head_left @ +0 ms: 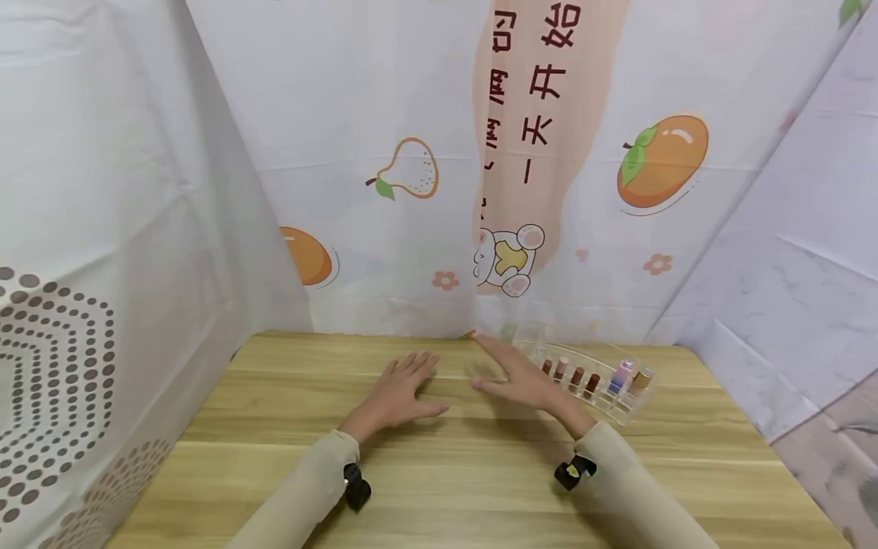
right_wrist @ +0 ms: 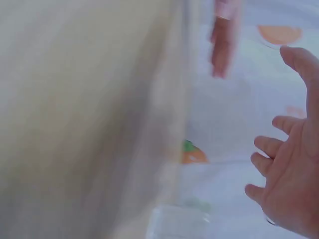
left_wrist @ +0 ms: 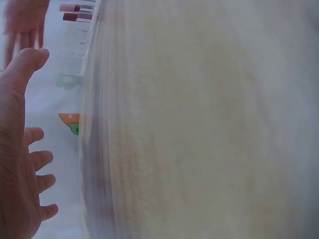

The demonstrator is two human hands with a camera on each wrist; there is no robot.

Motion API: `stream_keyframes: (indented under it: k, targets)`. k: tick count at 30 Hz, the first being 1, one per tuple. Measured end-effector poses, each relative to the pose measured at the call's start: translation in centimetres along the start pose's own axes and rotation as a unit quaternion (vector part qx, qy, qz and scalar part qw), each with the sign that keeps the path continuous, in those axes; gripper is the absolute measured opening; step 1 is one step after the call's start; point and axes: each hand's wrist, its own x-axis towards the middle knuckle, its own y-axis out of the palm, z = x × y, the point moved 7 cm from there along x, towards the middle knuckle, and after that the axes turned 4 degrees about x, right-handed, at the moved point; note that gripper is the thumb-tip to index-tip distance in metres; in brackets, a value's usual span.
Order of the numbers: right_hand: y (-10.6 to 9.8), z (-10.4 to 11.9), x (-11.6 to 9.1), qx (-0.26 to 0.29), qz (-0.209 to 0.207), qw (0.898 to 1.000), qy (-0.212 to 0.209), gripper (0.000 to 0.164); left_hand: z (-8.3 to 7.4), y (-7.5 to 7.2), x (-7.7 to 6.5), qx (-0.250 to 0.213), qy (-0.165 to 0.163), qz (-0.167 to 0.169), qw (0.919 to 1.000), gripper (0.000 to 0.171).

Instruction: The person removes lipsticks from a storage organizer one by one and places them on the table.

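Note:
Both hands hover over the wooden table with nothing in them. In the head view the left hand [head_left: 396, 396] has its fingers spread and its thumb pointing right. The right hand [head_left: 520, 379] reaches forward with straight fingers, just left of a clear acrylic stand [head_left: 622, 410], whose left part it overlaps. Several dark and pink lipsticks [head_left: 577, 378] stand in a row in this stand. At its right end are a pink-and-blue bottle [head_left: 620, 376] and a gold-capped item [head_left: 641, 381]. The wrist views show the left palm [left_wrist: 17, 164] and the right palm [right_wrist: 294, 174] bare.
The wooden table [head_left: 439, 488] runs back to a printed white curtain [head_left: 411, 252]. More fabric hangs at the left [head_left: 171, 191] and the right [head_left: 789, 267]. A black wrist camera [head_left: 357, 486] sits on the left sleeve, another black camera [head_left: 572, 473] on the right.

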Motion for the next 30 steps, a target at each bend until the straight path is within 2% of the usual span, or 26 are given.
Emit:
stream_keyframes:
  k: [5, 12, 19, 25, 30]
  targets:
    - [-3.7, 0.1, -0.7, 0.054, -0.032, 0.998, 0.025, 0.086, 0.2, -0.2, -0.2, -0.001, -0.002, -0.006, 1.0000, 0.098]
    - [-9.6, -2.3, -3.2, 0.112, -0.110, 0.987, 0.044, 0.088, 0.3, -0.3, -0.1, -0.010, 0.000, -0.012, 0.9999, 0.097]
    - [-14.8, -6.0, -7.6, 0.182, -0.192, 0.963, 0.050, 0.097, 0.1, -0.2, 0.3, -0.039, -0.002, -0.013, 0.9992, 0.096]
    - [-17.2, -10.0, -11.3, 0.201, -0.218, 0.952, 0.080, 0.089, 0.4, -0.4, 0.3, -0.056, 0.004, -0.029, 0.9980, 0.093]
    - [-17.5, -13.6, -14.0, 0.239, -0.227, 0.941, 0.082, 0.082, 0.4, -0.4, 0.7, -0.058, 0.007, -0.031, 0.9978, 0.092]
